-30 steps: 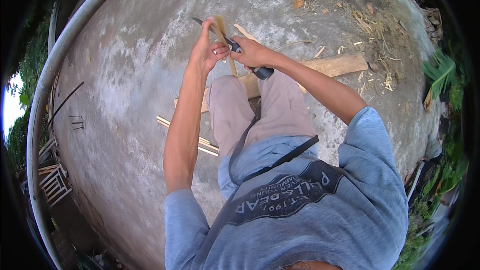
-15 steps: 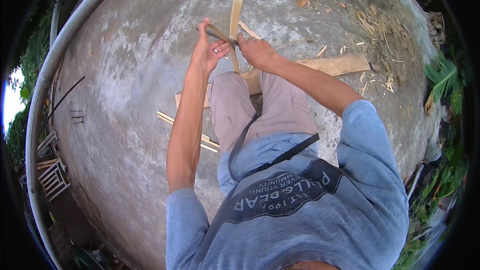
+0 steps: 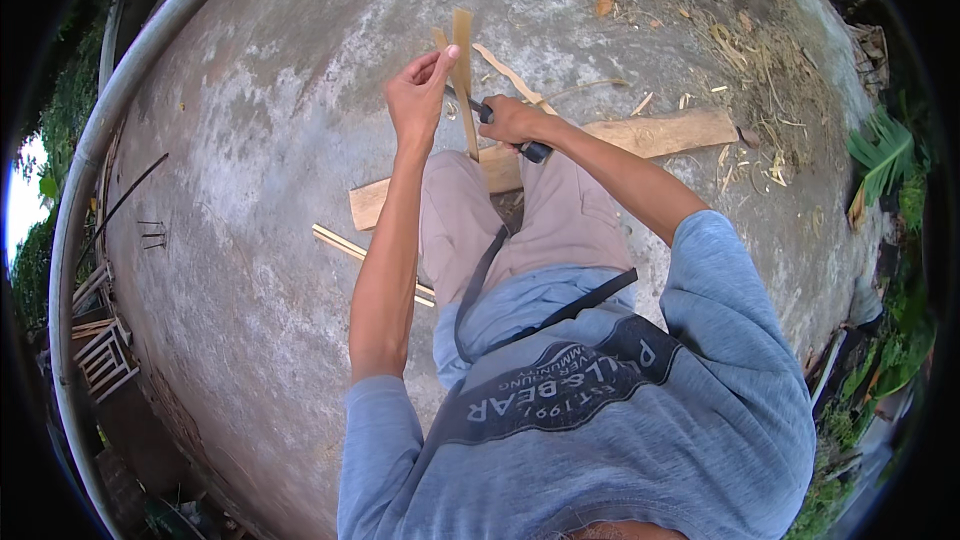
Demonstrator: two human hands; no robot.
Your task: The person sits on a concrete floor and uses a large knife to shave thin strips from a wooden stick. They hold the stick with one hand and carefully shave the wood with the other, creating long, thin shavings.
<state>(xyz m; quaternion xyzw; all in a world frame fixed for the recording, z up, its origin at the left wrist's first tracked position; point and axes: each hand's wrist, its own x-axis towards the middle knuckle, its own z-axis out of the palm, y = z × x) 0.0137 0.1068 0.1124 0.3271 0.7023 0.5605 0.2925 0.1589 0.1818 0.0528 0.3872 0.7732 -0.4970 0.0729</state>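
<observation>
My left hand [image 3: 414, 105] is closed, thumb and fingertips pinching a flat tan strip [image 3: 463, 70] that looks like bamboo. The strip stands nearly upright beyond my knees, its lower end by a wooden plank [image 3: 655, 134]. A narrower piece of strip [image 3: 439, 38] shows beside it above my fingers. Wrapped round the black handle [image 3: 535, 151] of a knife is my right hand [image 3: 514, 122], just right of the strip. The dark blade [image 3: 455, 96] points left toward the strip; whether it touches cannot be seen.
The plank lies crosswise at my knees on the concrete floor [image 3: 250, 160]. Thin pale strips [image 3: 338, 240] lie at left, partly behind my left forearm. A wavy offcut [image 3: 508, 73] and shavings [image 3: 775, 175] are scattered to the right. A grey pole [image 3: 75, 200] curves along the left.
My left hand has gone from spread fingers beside the crossing strip to a pinch near the upright strip. My right hand has moved right and nearer me, and the knife's handle now shows.
</observation>
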